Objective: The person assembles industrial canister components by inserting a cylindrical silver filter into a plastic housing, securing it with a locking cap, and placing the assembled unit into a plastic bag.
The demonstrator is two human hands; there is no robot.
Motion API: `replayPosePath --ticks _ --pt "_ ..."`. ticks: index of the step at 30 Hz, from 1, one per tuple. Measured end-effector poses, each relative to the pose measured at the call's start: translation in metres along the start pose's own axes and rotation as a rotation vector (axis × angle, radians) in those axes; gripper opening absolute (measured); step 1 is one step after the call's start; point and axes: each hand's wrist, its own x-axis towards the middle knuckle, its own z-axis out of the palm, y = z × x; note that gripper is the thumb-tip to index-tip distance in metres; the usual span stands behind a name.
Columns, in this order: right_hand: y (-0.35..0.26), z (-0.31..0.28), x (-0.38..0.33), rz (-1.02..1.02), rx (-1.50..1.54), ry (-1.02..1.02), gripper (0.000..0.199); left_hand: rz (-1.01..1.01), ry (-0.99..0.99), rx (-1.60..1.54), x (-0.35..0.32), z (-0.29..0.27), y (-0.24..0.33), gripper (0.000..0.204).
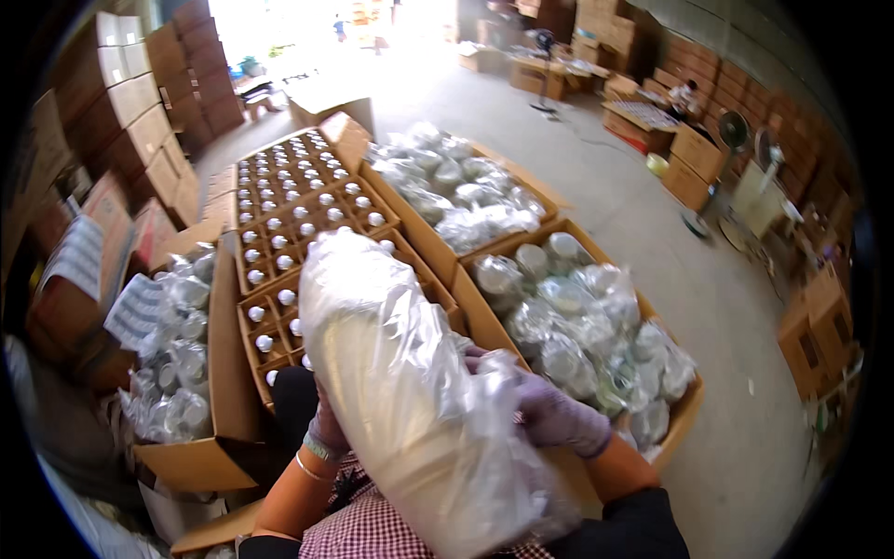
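Note:
A long, bulky clear plastic bag (386, 345) with cream-coloured, unclear contents lies tilted across my lap, its upper end over the divided boxes. Against its left side rests my left hand (326, 426), in a purple glove, its fingers mostly hidden behind the bag. My right hand (562, 412), also gloved in purple, is closed on loose plastic film at the bag's right side. Beneath the bag's far end stands a cardboard box with dividers (244, 312), white-topped items in its cells. To my right, an open carton (672, 438) holds glass-like jars in clear plastic.
Another carton (503, 244) of plastic-wrapped jars stands beyond, and one more carton (237, 363) sits at my left. Stacked boxes (130, 102) line the left wall. Fans (733, 130) and a seated person (684, 97) are at the far right.

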Motion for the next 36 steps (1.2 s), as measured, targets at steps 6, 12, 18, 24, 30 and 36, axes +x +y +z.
replayPosePath --ticks 6,12,18,24,30,36 --pt "0.088 0.075 0.140 -0.128 0.671 0.378 0.066 0.562 0.258 0.518 -0.015 -0.018 0.097 0.068" --pt "0.098 0.161 0.142 -0.021 0.173 0.177 0.123 0.641 0.404 0.711 -0.055 -0.011 0.111 0.110" --pt "0.128 0.199 0.058 0.107 0.129 0.082 0.117 0.475 0.257 0.734 -0.069 -0.047 0.051 0.140" --pt "0.117 0.091 0.050 -0.056 -0.296 -0.040 0.066 0.215 0.100 0.652 -0.053 -0.067 0.010 0.133" --pt "0.181 0.023 0.153 0.191 0.666 0.803 0.071 0.178 0.106 0.733 -0.029 -0.033 -0.011 0.099" --pt "0.238 0.015 0.232 0.024 -0.448 0.570 0.072 0.195 0.259 0.854 -0.026 -0.048 -0.022 0.092"
